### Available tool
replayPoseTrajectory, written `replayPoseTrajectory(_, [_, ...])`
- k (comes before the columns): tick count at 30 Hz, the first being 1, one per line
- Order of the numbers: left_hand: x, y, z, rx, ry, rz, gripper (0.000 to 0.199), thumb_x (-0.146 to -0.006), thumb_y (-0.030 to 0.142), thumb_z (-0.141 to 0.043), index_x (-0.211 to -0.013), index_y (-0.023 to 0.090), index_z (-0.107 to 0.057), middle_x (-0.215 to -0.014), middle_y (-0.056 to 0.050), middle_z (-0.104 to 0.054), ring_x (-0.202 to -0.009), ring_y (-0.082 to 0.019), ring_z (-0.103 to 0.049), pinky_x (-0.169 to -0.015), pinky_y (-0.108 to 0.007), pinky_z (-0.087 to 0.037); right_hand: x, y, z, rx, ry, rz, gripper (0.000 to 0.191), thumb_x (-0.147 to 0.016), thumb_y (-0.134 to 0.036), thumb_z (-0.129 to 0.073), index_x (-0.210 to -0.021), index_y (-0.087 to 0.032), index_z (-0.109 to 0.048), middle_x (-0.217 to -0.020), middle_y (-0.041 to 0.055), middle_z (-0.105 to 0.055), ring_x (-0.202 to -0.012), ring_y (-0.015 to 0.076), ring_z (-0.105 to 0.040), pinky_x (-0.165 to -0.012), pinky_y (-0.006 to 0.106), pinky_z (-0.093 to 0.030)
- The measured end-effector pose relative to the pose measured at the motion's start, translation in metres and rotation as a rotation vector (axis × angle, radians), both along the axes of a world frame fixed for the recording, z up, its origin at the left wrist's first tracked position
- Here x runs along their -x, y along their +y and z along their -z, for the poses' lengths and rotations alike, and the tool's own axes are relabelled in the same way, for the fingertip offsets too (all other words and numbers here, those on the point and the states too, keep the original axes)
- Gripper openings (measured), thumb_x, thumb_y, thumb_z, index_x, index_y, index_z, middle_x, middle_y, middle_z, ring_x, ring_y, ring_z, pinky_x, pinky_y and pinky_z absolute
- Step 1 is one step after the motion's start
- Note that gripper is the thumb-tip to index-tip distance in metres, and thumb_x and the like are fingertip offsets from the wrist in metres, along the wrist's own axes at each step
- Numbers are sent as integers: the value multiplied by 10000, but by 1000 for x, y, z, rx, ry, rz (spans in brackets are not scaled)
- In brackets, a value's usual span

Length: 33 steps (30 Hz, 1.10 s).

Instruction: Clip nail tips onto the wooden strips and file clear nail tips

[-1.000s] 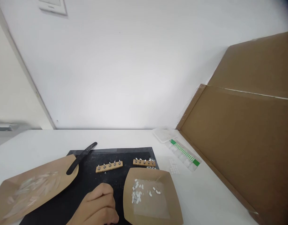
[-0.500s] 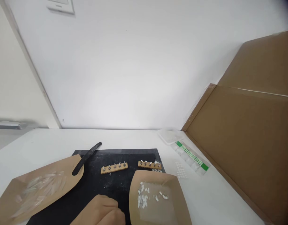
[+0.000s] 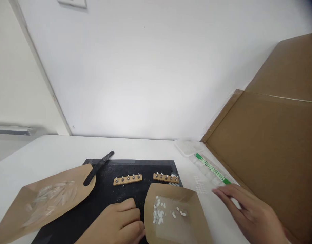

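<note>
My left hand [image 3: 124,220] is closed over the black mat [image 3: 105,200], beside the left wall of the right-hand cardboard tray [image 3: 172,190]. Its fingers curl under, hiding whatever they hold. My right hand [image 3: 252,210] is at the right, thumb and fingertips pinched together near a clear sheet of small tabs [image 3: 201,185] and the lower end of a clear strip case with a green label [image 3: 212,168]. What is in the pinch is too small to make out. Small white nail-tip-like pieces [image 3: 158,215] lie in the right-hand tray.
Clear elongated nail-tip-like pieces [image 3: 51,196] fill the left cardboard tray [image 3: 84,173]; a curved black nail file [image 3: 98,168] rests on its rim. Two small wooden stands with metal pegs, one left [image 3: 127,180] and one right [image 3: 166,178], sit on the mat. Brown cardboard [image 3: 268,142] stands at right.
My right hand has come into view at the right, beside the green-labelled case. My left hand has risen slightly and moved right, and the whole view has shifted a little.
</note>
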<state>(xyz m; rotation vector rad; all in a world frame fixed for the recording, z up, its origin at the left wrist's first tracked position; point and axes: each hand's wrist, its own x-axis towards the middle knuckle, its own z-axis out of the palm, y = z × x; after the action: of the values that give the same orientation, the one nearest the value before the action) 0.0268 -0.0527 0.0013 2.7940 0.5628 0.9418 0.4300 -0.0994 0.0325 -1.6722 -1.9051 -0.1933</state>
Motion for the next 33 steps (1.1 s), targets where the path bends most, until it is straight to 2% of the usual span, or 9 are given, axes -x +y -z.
replayPoseTrajectory(4, [-1,5,6,-12,-42,4,185,-1012,115,-630,-850,203,-609,-728,-19,-633,-661,-182,-509,-584,-314,-445,47,64,-17,162,77,-203,265,-1083,-446,-552,-1040,-292,-764,-993,33,-808,-881,237,-753,-769,336,-579])
replayPoseTrajectory(8, [1,9,16,1,-50,33,86,-976,184,-754,-959,216,-677,-778,-10,-679,-698,-182,-509,-573,-307,-420,80,92,-27,482,69,-410,223,-1052,-429,-633,-919,-297,-751,-926,-4,-783,-850,207,-723,-738,313,-536])
replayPoseTrajectory(14, [0,11,19,-25,-97,58,93,-953,179,-796,-1008,205,-725,-742,1,-696,-689,-180,-493,-561,-304,-423,91,89,-11,432,68,-527,110,-1024,-378,-687,-1029,-272,-717,-1065,32,-714,-931,204,-685,-788,320,-542])
replayPoseTrajectory(18, [-4,13,13,-30,-122,23,59,-1027,164,-687,-1052,166,-741,-719,-22,-687,-658,-181,-508,-578,-305,-471,91,85,-3,434,10,-522,201,-964,-346,-762,-1151,-290,-713,-1198,52,-680,-1019,230,-683,-842,346,-556])
replayPoseTrajectory(22, [-2,15,9,30,-131,4,216,-1074,104,-523,-1149,144,-721,-801,-72,-719,-730,-207,-597,-601,-293,-534,96,84,-2,499,-39,-497,161,-956,-307,-759,-1106,-279,-708,-1143,39,-693,-981,233,-683,-780,328,-529])
replayPoseTrajectory(25, [6,15,10,103,-119,-31,336,-1040,38,-502,-1285,177,-685,-955,-86,-775,-895,-233,-656,-765,-322,-610,99,83,-1,531,-22,-478,104,-984,-264,-708,-1086,-271,-693,-1047,15,-711,-925,214,-682,-746,306,-501])
replayPoseTrajectory(28, [15,16,12,89,-126,-137,505,-1022,4,-471,-1466,221,-574,-1199,-87,-769,-1180,-254,-635,-996,-376,-599,101,83,0,569,-7,-473,104,-985,-256,-699,-1087,-272,-686,-945,-9,-722,-855,200,-678,-716,292,-481])
replayPoseTrajectory(30, [21,19,14,96,-135,-313,552,-1043,62,-472,-1570,226,-446,-1341,-106,-714,-1304,-272,-576,-1056,-424,-578,100,82,0,579,-1,-473,79,-993,-279,-692,-1071,-270,-689,-927,-8,-730,-842,201,-681,-704,288,-475])
replayPoseTrajectory(33, [28,26,17,148,-159,-628,553,-1069,235,-521,-1598,203,-362,-1382,-140,-666,-1315,-321,-550,-1048,-510,-574,98,83,0,566,17,-471,83,-1025,-324,-650,-998,-260,-695,-913,2,-738,-813,196,-686,-684,287,-466])
